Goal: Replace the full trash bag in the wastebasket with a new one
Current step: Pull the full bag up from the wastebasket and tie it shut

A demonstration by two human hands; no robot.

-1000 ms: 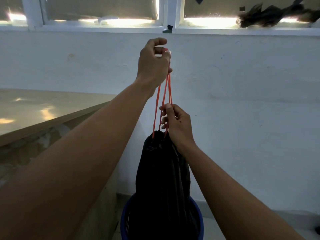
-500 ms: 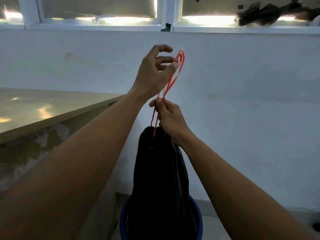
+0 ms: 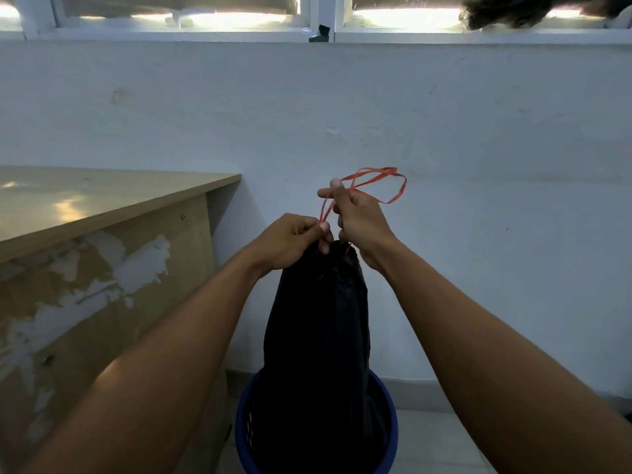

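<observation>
The slack, glossy black trash bag [image 3: 318, 336] was held upright, long axis vertical, gathered neck upward, its base sunk in the round, perforated blue wastebasket [image 3: 245, 439]. The neck was pinched by the left hand [image 3: 290, 242]. The thin red drawstring [image 3: 376, 171] loops were gripped in the curled fingers of the right hand [image 3: 359, 224].

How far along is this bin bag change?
Done: the black bag has its mouth gathered shut. In hand: the left hand pinches the neck while the right hand holds the red drawstring loops, apparently tying. Left: its bottom sits inside the blue wastebasket; lifting out and relining remain.
</observation>
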